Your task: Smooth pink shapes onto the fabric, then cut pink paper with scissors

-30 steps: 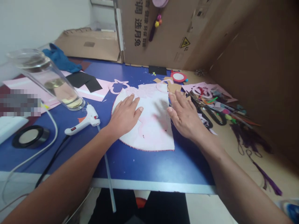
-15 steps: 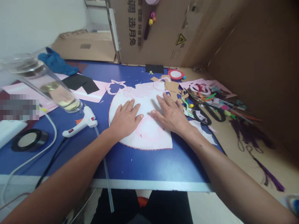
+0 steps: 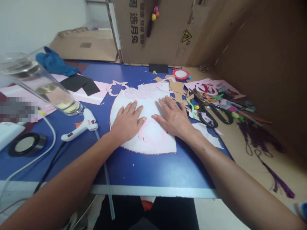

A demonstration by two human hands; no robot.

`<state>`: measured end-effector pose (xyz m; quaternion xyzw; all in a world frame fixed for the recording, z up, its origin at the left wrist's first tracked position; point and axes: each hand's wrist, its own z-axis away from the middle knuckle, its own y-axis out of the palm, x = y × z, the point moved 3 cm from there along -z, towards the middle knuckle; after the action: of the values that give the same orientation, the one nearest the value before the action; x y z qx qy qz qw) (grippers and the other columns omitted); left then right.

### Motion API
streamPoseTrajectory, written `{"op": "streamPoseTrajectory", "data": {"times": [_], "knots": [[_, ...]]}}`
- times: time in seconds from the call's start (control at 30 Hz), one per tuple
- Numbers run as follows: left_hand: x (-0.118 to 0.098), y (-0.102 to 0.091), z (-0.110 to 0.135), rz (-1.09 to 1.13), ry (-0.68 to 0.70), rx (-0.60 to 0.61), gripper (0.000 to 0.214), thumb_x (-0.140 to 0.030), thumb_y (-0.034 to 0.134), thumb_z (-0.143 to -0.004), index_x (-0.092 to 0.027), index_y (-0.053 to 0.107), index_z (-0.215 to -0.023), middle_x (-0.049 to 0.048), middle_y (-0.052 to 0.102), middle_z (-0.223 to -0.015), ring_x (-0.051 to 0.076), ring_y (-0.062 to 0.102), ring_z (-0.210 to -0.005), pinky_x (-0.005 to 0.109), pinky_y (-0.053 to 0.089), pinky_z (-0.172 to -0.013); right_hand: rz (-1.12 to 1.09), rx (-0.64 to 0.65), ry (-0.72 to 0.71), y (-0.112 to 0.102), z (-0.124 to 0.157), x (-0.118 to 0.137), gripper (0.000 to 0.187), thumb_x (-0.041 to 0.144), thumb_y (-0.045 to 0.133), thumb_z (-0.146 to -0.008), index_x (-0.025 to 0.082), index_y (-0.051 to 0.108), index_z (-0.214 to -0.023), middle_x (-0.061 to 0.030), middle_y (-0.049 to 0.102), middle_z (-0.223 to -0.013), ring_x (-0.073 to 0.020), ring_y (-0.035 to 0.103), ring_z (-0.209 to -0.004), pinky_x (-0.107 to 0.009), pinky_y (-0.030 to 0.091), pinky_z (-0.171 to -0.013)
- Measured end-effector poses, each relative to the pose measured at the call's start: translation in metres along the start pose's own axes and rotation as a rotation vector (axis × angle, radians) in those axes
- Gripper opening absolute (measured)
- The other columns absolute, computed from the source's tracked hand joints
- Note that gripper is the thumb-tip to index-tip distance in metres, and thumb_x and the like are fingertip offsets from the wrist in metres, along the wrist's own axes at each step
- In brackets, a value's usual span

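Note:
A white sheet of cloth or felt with a red stitched edge lies flat on the blue table in the head view. Pink patches show on its lower middle and along its top. My left hand rests palm down on its left part, fingers spread. On the right part lies my right hand, also flat with fingers apart. Between the two thumbs is a small gap. Both palms hide some of the white sheet, and neither hand grips anything.
Left of the sheet are a white glue gun with a long glue stick, a water-filled clear cup and a black tape roll. To the right lie black-handled scissors, paper scraps and purple tassels. Cardboard walls stand behind.
The camera view has shifted slightly. Both hands stay flat on the white sheet in almost the same places, the right thumb a little further left in the picture.

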<state>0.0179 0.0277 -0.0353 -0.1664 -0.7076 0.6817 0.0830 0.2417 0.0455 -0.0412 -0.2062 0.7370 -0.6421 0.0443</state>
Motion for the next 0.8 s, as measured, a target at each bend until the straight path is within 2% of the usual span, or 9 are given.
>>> {"op": "streamPoseTrajectory", "data": {"times": [0.17, 0.4, 0.57, 0.8], "knots": [[0.001, 0.001, 0.000, 0.007, 0.002, -0.002, 0.063, -0.049, 0.038, -0.118, -0.021, 0.045, -0.173, 0.0164, 0.031, -0.188, 0.038, 0.029, -0.174, 0.063, 0.027, -0.139, 0.014, -0.010, 0.004, -0.006, 0.000, -0.002, 0.085, 0.073, 0.037, -0.113, 0.021, 0.037, -0.180, -0.0220, 0.030, -0.187, -0.0426, 0.028, -0.173, -0.075, 0.021, -0.135], [0.005, -0.005, -0.003, 0.066, -0.005, 0.050, 0.070, -0.054, 0.037, -0.117, -0.017, 0.040, -0.176, 0.0190, 0.023, -0.190, 0.038, 0.023, -0.176, 0.063, 0.023, -0.139, 0.021, -0.032, -0.030, -0.018, 0.002, -0.025, 0.090, 0.076, 0.046, -0.110, 0.023, 0.032, -0.182, -0.0210, 0.027, -0.188, -0.0475, 0.025, -0.173, -0.077, 0.019, -0.134], [0.006, -0.011, -0.003, 0.083, 0.029, 0.119, 0.076, -0.060, 0.036, -0.116, -0.016, 0.038, -0.177, 0.0183, 0.017, -0.191, 0.039, 0.020, -0.177, 0.065, 0.020, -0.140, -0.044, 0.030, -0.034, -0.029, 0.005, -0.040, 0.097, 0.080, 0.060, -0.103, 0.028, 0.035, -0.181, -0.0190, 0.027, -0.189, -0.0472, 0.024, -0.174, -0.077, 0.018, -0.136], [0.009, -0.014, -0.001, 0.091, 0.079, 0.180, 0.081, -0.065, 0.039, -0.113, -0.018, 0.036, -0.179, 0.0173, 0.017, -0.192, 0.038, 0.017, -0.177, 0.064, 0.018, -0.140, -0.065, 0.093, -0.033, -0.036, 0.009, -0.053, 0.110, 0.084, 0.074, -0.092, 0.033, 0.036, -0.181, -0.0159, 0.025, -0.190, -0.0488, 0.019, -0.175, -0.078, 0.016, -0.137]]}}
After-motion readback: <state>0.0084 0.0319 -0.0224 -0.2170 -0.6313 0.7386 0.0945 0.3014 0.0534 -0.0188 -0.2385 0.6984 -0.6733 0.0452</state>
